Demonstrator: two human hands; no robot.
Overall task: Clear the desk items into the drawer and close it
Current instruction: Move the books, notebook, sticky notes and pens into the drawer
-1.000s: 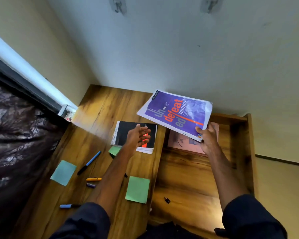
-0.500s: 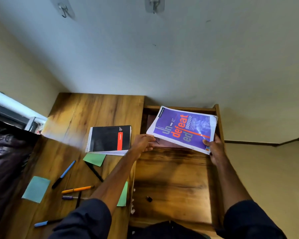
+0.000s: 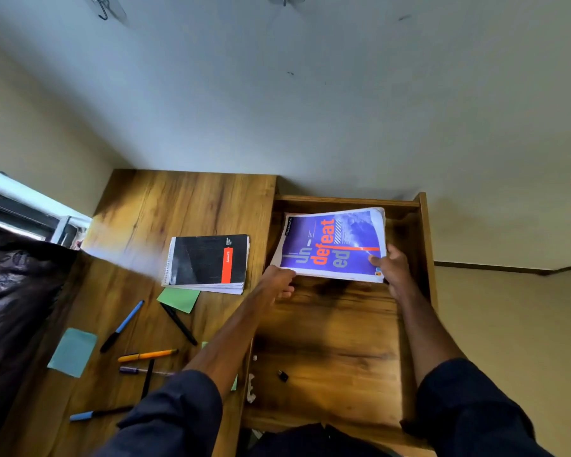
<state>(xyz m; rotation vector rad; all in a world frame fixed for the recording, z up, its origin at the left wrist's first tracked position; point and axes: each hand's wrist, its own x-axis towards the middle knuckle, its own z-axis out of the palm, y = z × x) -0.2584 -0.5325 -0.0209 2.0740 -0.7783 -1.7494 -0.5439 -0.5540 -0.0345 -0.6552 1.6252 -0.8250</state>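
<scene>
Head view: desk [image 3: 185, 206] on the left, open drawer [image 3: 330, 341] on the right, both wooden.
Purple book: purple book [image 3: 333, 247] with orange lettering sits over the far end of the drawer, tilted, its near edge raised.
Right hand: right hand [image 3: 391, 267] closed on the book's near right corner, thumb on the cover, fingers under it.
Left hand: left hand [image 3: 279, 280] at the book's near left corner, fingers curled beneath the edge; how firmly it grips, cannot tell.
Grip to book: both hands at the near corners, the book reaching away from them toward the back wall of the drawer.
Drawer floor: a small black object [image 3: 282, 376] lies near the front.
Desk top: black notebook [image 3: 208, 262] lying flat, green note [image 3: 178, 298] just in front of it, blue note [image 3: 73, 352] near the left edge, several pens [image 3: 147, 355] scattered between them.
</scene>
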